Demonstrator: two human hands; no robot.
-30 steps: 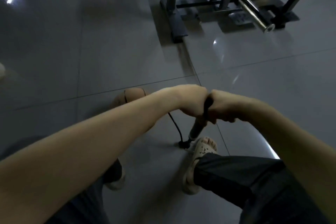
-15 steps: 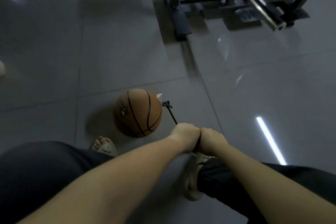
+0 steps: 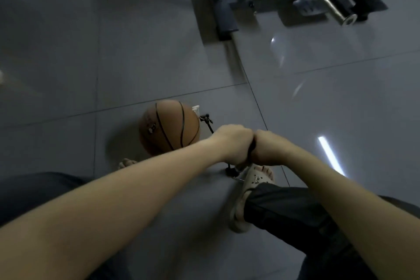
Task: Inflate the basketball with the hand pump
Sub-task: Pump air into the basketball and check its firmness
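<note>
Downstroke done: handle [image 3: 251,151] sits low, just above pump base [image 3: 231,170]; a second ago it was high, shaft exposed. The left hand [image 3: 234,143] and right hand [image 3: 270,148] wrap it tight, knuckles touching. The ball [image 3: 169,128] lies on floor [image 3: 136,52] nearby, hose [image 3: 210,126] attached. Judgement: air going in; repeat.
</note>
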